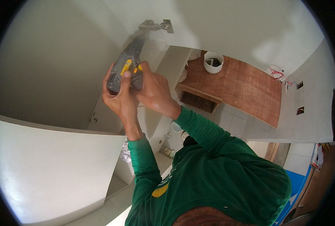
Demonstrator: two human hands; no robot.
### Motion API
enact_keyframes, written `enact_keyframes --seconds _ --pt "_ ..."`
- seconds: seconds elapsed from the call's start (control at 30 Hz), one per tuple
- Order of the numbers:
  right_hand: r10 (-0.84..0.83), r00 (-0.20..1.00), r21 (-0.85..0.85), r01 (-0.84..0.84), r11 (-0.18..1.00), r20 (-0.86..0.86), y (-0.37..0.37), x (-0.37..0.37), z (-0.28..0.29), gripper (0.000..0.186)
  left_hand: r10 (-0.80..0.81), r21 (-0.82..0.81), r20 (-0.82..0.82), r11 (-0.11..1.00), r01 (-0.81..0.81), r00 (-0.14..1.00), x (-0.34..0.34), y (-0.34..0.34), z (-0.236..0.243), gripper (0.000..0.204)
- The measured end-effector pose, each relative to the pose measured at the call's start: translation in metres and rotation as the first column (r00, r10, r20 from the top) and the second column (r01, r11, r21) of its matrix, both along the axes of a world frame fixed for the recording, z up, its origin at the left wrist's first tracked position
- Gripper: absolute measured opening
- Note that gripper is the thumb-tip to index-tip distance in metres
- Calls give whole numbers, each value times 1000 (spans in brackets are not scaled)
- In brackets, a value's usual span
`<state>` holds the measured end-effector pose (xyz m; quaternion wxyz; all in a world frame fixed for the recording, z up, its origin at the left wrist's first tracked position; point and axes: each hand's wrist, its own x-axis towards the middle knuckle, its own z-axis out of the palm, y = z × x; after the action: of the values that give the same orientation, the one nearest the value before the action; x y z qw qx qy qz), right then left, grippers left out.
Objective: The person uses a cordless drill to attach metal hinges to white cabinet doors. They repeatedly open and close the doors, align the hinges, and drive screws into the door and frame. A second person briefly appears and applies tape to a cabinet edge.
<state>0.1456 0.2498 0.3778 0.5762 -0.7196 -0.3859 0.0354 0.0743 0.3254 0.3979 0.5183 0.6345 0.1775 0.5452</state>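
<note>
A grey and black power drill with yellow marks is held up inside a pale cabinet. My left hand cups the rear of its body, the thumb lying along the top. My right hand is closed around the side by the handle, which the hands mostly hide. The drill's front end points up at a metal cabinet hinge, which is fixed to the white panels above. The front tip is dim against the hinge, so I cannot tell whether they touch.
A white panel stands at lower left. On the right, a brown plywood top carries a white tub with things in it. Red wires hang by the wall at far right. Clear plastic wrap lies below my left forearm.
</note>
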Motion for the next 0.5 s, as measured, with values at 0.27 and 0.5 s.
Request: enact_keyframes --seconds 0.27,0.5 --pt "-9 1000 -9 9 1000 13 1 3 0 57 6 -1 -7 1000 -6 1000 3 1 2 52" --pt "-33 996 -1 33 999 88 4 4 4 57 -46 -117 85 992 56 995 5 4 2 50"
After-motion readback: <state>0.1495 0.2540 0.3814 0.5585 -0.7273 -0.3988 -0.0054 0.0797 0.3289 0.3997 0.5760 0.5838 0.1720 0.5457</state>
